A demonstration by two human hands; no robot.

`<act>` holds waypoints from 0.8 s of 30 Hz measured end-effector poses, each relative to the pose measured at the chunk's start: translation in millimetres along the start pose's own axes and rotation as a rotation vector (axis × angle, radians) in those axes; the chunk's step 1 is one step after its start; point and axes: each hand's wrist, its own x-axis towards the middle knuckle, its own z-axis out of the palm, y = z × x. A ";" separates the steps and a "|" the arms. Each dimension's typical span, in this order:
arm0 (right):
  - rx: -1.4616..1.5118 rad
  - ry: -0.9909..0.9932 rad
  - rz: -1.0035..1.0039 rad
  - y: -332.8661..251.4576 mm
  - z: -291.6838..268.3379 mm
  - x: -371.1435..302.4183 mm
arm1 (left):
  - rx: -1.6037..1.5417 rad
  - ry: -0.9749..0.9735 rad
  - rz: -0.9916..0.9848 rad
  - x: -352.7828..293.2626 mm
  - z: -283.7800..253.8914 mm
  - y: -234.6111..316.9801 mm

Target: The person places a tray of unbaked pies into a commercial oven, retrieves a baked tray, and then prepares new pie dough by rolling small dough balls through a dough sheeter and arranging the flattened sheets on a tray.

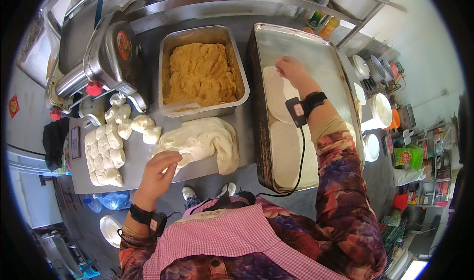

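Note:
My right hand (292, 70) reaches over the large baking tray (340, 65), its fingers bunched at the far edge of a thin, flat dough sheet (277, 97). Another pale dough sheet (285, 151) lies nearer me in the same tray. My left hand (160, 171) is half curled, with thumb and fingers apart, beside the near left edge of a big soft lump of white dough (212, 139) on the metal table. Whether its fingertips touch the dough I cannot tell. Left of it sit several small cut dough pieces (104, 151), some pressed together in a block.
Behind the big dough stands a deep steel pan (240, 82) of yellow-brown filling (202, 72). A metal roller machine (106, 58) with red knobs occupies the far left. A steel shelf (237, 1) runs along the back. White tubs (380, 109) stand right of the tray.

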 end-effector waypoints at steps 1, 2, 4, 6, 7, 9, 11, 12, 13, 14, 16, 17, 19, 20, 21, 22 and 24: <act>-0.043 0.007 -0.017 -0.2 -3.6 -2.1 | -0.002 0.006 -0.019 -2.6 -1.5 -1.6; -0.089 0.062 -0.052 1.0 -5.4 -4.7 | -0.005 0.012 -0.038 -5.2 -2.7 -2.8; -0.379 0.096 -0.194 6.6 -5.4 -10.3 | -0.014 0.021 -0.073 -9.6 -3.4 -3.8; -0.567 0.136 -0.298 12.6 -2.6 -13.2 | -0.046 0.027 -0.091 -12.5 -2.8 -3.6; -0.606 0.138 -0.321 14.9 -1.0 -13.7 | -0.037 0.030 -0.105 -12.8 -2.5 -3.3; -0.676 0.123 -0.377 16.8 2.2 -12.2 | -0.066 0.032 -0.104 -12.5 -1.5 -2.6; -0.765 0.107 -0.391 15.5 5.2 -9.2 | -0.049 0.031 -0.105 -11.3 -0.9 -2.2; -0.838 0.078 -0.435 13.9 6.1 -7.6 | -0.060 0.024 -0.118 -10.8 -0.6 -2.2; -0.936 0.067 -0.426 11.9 7.8 -6.3 | -0.039 0.021 -0.108 -10.5 -0.3 -2.0; -1.029 0.089 -0.432 9.6 8.4 -5.4 | -0.029 0.014 -0.109 -10.3 -0.1 -1.9; -0.785 0.042 -0.295 5.4 7.6 -6.8 | -0.017 0.003 -0.100 -11.2 0.8 -1.6; -0.652 0.001 -0.254 3.3 4.4 -9.2 | -0.015 -0.001 -0.089 -12.3 1.4 -1.5; -0.076 0.062 -0.071 -0.7 -4.7 -20.3 | -0.011 -0.005 -0.088 -14.8 2.1 -1.7; 0.206 0.098 0.025 -3.0 -10.9 -28.6 | -0.009 -0.006 -0.097 -16.2 2.4 -2.2; 0.324 0.077 0.046 -5.2 -16.1 -39.6 | -0.007 -0.007 -0.105 -17.6 2.2 -2.8; 0.134 0.010 -0.074 -7.1 -21.4 -53.1 | -0.003 -0.004 -0.106 -19.3 2.0 -3.7; -0.244 -0.064 -0.315 -8.4 -26.9 -92.3 | 0.004 0.003 -0.108 -22.4 1.4 -5.7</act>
